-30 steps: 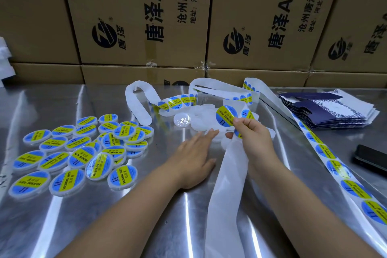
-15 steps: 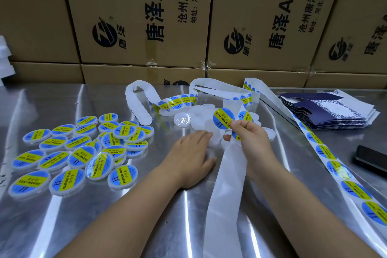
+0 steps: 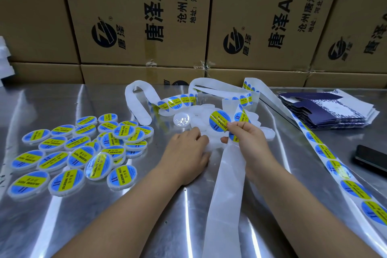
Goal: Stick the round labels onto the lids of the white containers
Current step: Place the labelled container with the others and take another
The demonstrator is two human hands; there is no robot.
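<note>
A round label [image 3: 219,120] was pinched at its lower right edge between the thumb and forefinger of the right hand [image 3: 248,139], just above the centre of the frame. Its printed face was turned to the camera and it was held clear of the table [image 3: 62,226]. To its lower left, the left hand [image 3: 188,153] was set on the table with fingers and thumb curled round a white container [image 3: 212,146]. The 2 hands were held near each other but apart. More bare containers [image 3: 199,122] were heaped just above the hands, and a pile [image 3: 83,148] of labelled ones was spread at centre left. A bare strip [image 3: 228,184] was laid from under the right hand to the bottom edge.

Compared with 1 s before, the left fingers, then stretched flat, were now curled. The label had been carried a little left, away from the strip.

Most of the gripped container was covered by the left fingers. Whether the strip was also gripped by the right hand could not be told. A phone [image 3: 370,157] was cut off by the right edge.
</note>
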